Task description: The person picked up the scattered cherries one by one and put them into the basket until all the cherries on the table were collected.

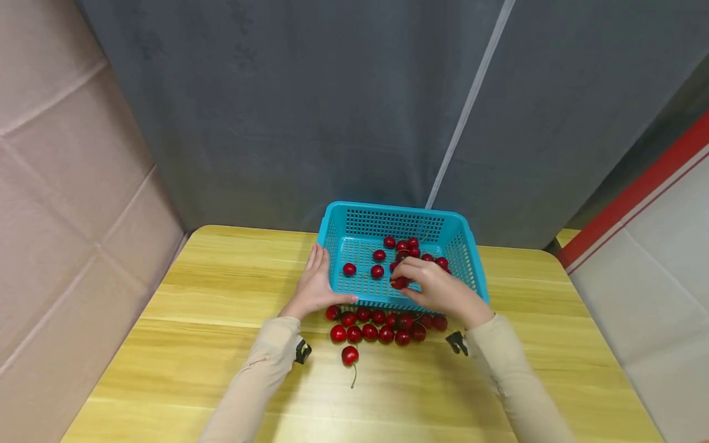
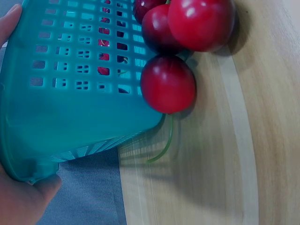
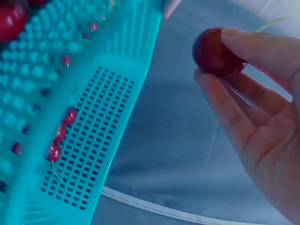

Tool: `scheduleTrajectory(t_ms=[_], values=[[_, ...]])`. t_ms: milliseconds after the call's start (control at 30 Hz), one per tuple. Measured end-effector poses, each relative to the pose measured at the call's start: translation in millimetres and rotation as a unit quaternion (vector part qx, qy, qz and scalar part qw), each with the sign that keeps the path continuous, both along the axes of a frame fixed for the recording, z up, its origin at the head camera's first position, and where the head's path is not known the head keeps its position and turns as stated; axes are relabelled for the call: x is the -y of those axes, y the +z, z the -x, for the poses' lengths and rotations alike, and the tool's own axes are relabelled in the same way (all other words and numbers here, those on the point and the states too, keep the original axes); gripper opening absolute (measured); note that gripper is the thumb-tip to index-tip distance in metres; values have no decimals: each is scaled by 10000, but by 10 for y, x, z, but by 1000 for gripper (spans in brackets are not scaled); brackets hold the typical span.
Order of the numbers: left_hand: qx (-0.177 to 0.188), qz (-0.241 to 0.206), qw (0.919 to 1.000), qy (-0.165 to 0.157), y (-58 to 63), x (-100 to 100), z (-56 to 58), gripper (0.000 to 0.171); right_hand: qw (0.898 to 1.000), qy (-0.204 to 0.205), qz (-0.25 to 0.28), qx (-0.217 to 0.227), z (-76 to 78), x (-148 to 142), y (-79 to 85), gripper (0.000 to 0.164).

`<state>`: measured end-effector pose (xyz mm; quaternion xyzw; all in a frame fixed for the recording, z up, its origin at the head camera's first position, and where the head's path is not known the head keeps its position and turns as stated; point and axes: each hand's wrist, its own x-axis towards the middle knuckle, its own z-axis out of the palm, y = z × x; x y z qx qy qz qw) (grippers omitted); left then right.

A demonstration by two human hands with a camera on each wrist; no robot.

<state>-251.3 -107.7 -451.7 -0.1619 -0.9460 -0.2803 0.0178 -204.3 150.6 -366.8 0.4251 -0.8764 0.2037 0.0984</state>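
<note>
A turquoise plastic basket (image 1: 360, 300) with a perforated wall stands on the table and has several cherries (image 1: 379, 255) lying in it. My left hand (image 1: 317, 284) grips the basket's near left corner, thumb along the near rim and fingers on the left side. Over the basket's near right part, my right hand (image 1: 434, 286) pinches a dark red cherry (image 3: 216, 52) between thumb and fingertips; its green stem sticks out behind the thumb in the right wrist view. In the left wrist view, a cherry with a stem (image 2: 168, 84) lies against the basket's base.
Rows of cherries (image 1: 370, 332) lie along the basket's near side on the wooden table (image 1: 221, 344). One stemmed cherry (image 1: 350, 355) sits apart, closer to me. A grey curtain (image 1: 277, 123) hangs behind the table, and a red-edged white panel (image 1: 653, 246) is at right.
</note>
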Motion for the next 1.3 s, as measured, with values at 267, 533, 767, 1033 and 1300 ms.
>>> scheduleTrajectory(t_ms=[267, 533, 767, 1033, 1300], values=[[17, 12, 10000, -20, 12, -2, -1, 129, 9947, -643, -206, 781, 570, -52, 194, 22], [65, 10, 10000, -15, 7, -8, -3, 129, 9805, -1062, -416, 1599, 1124, -95, 169, 22], [8, 17, 10000, -7, -6, -5, 1, 129, 9634, -1357, -689, 2208, 1362, -4, -16, 23], [-1, 11, 10000, 10, -8, -16, -21, 130, 9449, -1734, -835, 2648, 1499, 53, -183, 28], [27, 35, 10000, 9, -2, -31, -28, 129, 9270, -2120, -804, 2988, 1497, 86, -199, 31]])
